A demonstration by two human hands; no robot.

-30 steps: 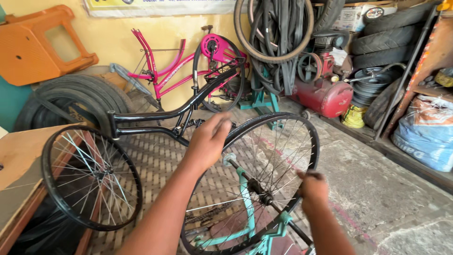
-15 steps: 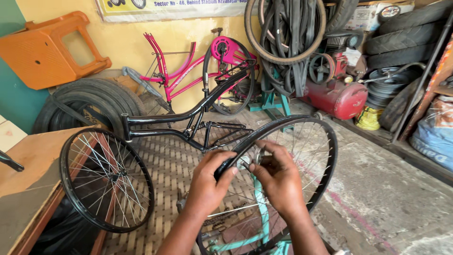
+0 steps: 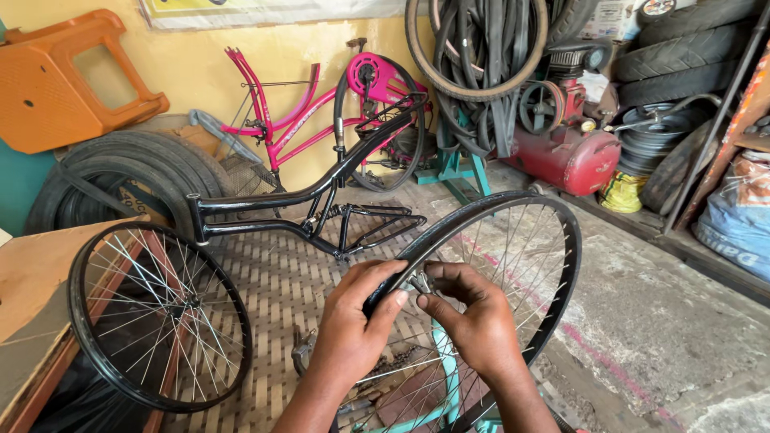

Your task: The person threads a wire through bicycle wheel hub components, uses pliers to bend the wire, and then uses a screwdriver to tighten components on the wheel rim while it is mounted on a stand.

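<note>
Left hand (image 3: 353, 325): curled over the near rim of the black spoked wheel (image 3: 513, 265), thumb on the upper side, fingers wrapped round the rim edge, gripping it. Right hand (image 3: 473, 321): close beside the left, almost touching it; thumb and forefinger pinched together on a small metal part (image 3: 420, 282) at the rim, where spokes meet it. What the part is, too small to tell.

The wheel stands tilted, upper arc away from the person, lower part seated in a teal bicycle frame (image 3: 445, 385) that shows between and under the forearms. Its rim is black, spokes thin and bright.

Left of the hands, well apart: a second black spoked wheel (image 3: 156, 317), upright, leaning against a brown wooden table (image 3: 32, 289). Under both, a woven slatted mat (image 3: 281, 281) on the floor.

Beyond the hands: a bare black bicycle frame (image 3: 313, 204) lying on the mat. Behind it a pink bicycle frame (image 3: 313, 104) against the yellow wall, with a black tyred wheel beside it. Far left: stacked black tyres (image 3: 136, 172), an orange plastic stool (image 3: 68, 76) above them. Far right: a red air compressor (image 3: 569, 148) on the concrete floor, loops of tyres and tubes (image 3: 477, 56) hanging above it.
</note>
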